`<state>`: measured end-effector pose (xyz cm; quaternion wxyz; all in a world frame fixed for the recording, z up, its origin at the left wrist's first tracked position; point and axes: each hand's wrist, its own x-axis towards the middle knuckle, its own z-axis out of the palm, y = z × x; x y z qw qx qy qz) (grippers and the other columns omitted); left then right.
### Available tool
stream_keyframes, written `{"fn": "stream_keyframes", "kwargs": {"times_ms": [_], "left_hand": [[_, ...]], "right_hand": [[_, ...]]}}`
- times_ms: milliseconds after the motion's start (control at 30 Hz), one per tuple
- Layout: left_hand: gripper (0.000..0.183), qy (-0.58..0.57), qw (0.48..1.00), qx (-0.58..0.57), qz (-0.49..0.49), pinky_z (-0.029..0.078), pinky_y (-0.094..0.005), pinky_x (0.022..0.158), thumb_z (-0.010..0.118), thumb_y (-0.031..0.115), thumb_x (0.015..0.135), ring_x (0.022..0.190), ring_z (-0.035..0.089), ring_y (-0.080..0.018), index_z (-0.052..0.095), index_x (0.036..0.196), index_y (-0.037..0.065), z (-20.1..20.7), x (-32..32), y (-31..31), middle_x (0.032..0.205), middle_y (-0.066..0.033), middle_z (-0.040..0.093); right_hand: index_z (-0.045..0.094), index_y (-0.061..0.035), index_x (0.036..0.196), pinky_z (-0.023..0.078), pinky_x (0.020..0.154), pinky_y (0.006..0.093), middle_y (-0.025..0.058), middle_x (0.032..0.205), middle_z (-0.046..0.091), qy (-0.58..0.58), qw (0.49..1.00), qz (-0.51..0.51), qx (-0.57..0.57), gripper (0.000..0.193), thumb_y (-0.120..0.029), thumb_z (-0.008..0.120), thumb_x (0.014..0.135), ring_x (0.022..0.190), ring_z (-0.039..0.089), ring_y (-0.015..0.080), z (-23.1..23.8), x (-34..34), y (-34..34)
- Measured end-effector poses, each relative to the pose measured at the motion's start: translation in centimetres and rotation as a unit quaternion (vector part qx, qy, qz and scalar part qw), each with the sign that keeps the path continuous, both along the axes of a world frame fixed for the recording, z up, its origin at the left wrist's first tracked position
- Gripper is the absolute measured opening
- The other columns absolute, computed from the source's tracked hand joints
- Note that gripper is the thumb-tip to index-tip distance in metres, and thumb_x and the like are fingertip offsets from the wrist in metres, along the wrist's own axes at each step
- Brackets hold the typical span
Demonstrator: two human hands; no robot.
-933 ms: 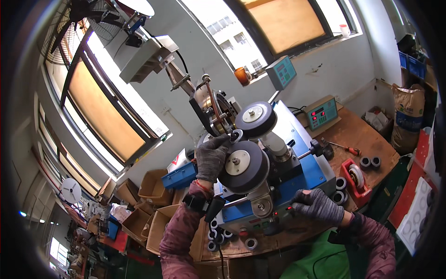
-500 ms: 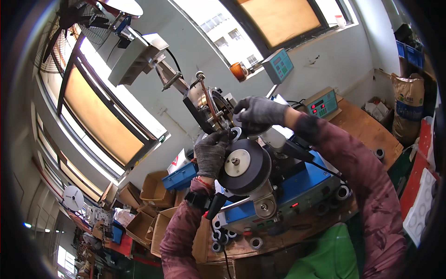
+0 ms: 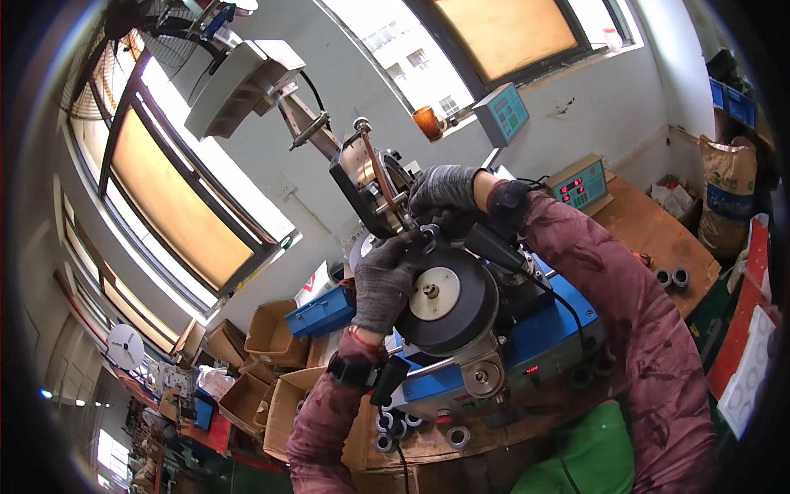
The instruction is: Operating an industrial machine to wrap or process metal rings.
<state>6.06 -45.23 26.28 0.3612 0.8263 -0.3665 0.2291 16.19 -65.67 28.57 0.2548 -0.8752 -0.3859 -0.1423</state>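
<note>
A winding machine with a blue-topped base (image 3: 539,317) stands on the wooden bench. On its front sits a dark round wheel with a pale hub (image 3: 434,294). My left hand (image 3: 383,284), in a grey glove, is beside this wheel, its fingers closed at a small ring (image 3: 429,236) behind the wheel's upper edge. My right hand (image 3: 448,191), also gloved, reaches over the machine from the right with its fingers bent down by the same ring. Its fingertips are hidden, so their grip is not visible. Just above rises the machine's upright metal head (image 3: 360,169).
Two control boxes with keypads, one on the wall side (image 3: 502,115) and one on the bench (image 3: 578,183), stand behind. Several grey rings (image 3: 458,436) lie along the front. A blue bin (image 3: 321,311) and cardboard boxes (image 3: 280,333) stand left; a paper sack (image 3: 727,193) is far right.
My right hand has come lower and closer to my left hand at the ring. A black handle at the machine's right has swung up and left. The view has shifted slightly.
</note>
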Motion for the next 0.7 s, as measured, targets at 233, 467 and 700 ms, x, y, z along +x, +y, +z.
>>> {"fn": "stream_keyframes", "kwargs": {"times_ms": [233, 467, 700], "left_hand": [[0.041, -0.136, 0.986, 0.041, 0.089, 0.049, -0.0338, 0.072, 0.055, 0.003, 0.083, 0.083, 0.062, -0.0256, 0.051, 0.124, 0.000, -3.7, -12.4, 1.3, 0.102, -0.0161, 0.061], [0.042, 0.029, 0.975, 0.095, -0.199, 0.048, -0.0418, 0.087, 0.065, 0.007, 0.070, 0.102, 0.058, -0.0313, 0.058, 0.111, 0.005, -20.2, -22.3, -4.7, 0.111, -0.0123, 0.059], [0.041, -0.048, 0.994, 0.088, -0.044, 0.030, -0.0494, 0.105, 0.061, 0.017, 0.079, 0.125, 0.040, -0.0332, 0.054, 0.117, 0.004, -25.4, -14.6, -11.6, 0.126, -0.0157, 0.049]], "right_hand": [[0.072, -0.0169, 0.091, 0.049, 0.078, 0.0388, 0.0120, 0.086, 0.068, -0.047, 0.967, -0.245, 0.045, 0.019, -0.021, 0.063, 0.075, 0.081, 0.063, 0.0315, -1.3, -5.7, -0.7], [0.065, -0.0138, 0.094, 0.047, 0.080, 0.0428, 0.0116, 0.092, 0.063, -0.158, 0.955, -0.250, 0.017, 0.022, -0.031, 0.057, 0.081, 0.091, 0.060, 0.0315, -2.9, -4.5, 1.0], [0.072, -0.0165, 0.093, 0.052, 0.080, 0.0422, 0.0117, 0.094, 0.068, -0.200, 0.942, -0.268, 0.022, 0.023, -0.020, 0.057, 0.075, 0.090, 0.065, 0.0321, -2.9, -4.4, 2.1]]}}
